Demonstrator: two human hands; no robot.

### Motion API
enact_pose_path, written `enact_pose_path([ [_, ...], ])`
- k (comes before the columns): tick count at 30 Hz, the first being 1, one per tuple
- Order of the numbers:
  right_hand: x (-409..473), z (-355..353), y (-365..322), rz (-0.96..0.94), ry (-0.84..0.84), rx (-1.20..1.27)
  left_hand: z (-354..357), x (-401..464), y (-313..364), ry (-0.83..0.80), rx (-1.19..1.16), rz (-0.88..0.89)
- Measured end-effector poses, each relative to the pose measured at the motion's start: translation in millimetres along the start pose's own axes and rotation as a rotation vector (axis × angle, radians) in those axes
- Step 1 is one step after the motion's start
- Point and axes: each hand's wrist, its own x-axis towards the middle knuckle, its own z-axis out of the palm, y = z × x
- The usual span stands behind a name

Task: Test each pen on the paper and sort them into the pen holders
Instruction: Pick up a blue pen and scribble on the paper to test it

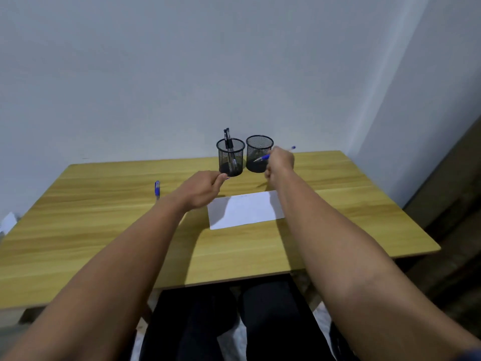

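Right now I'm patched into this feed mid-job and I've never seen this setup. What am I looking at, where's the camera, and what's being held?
There is no machine: a person works with bare hands, filmed by one camera on their head looking down. On the wooden table lie a sheet of paper and a blue pen. At the back stand two mesh pen holders: the left holder has dark pens in it, the right holder looks empty. The right hand holds a blue pen beside the right holder. The left hand holds nothing that I can make out.
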Motion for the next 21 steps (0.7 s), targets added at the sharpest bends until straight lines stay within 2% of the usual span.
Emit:
enact_pose_path([
  [3, 27, -33, -9, -0.172, 0.038, -0.162, 3, -21, -52, 0.09, 0.236, -0.111],
  [6, 19, -32, 10, -0.456, -0.145, -0.314, 12, -21, -79, 0.225, 0.578, -0.156],
  [8, 12, -32, 38, -0.616, -0.237, -0.428, 17, -16, -84, 0.193, 0.653, -0.209],
  [11, 2, -47, 74, -0.863, -0.276, -0.691, 26, -11, -84, 0.226, 0.64, -0.257],
  [14, -7, -62, 98, -1.115, -0.242, -0.893, 32, -14, -79, 0.312, 0.494, -0.084],
  [17, -7, -68, 108, -1.167, -0.282, -0.994, 39, -20, -67, 0.217, 0.319, 0.122],
  [21, -8, -68, 114, -1.149, -0.323, -1.028, 54, -23, -64, 0.158, 0.354, 0.154],
])
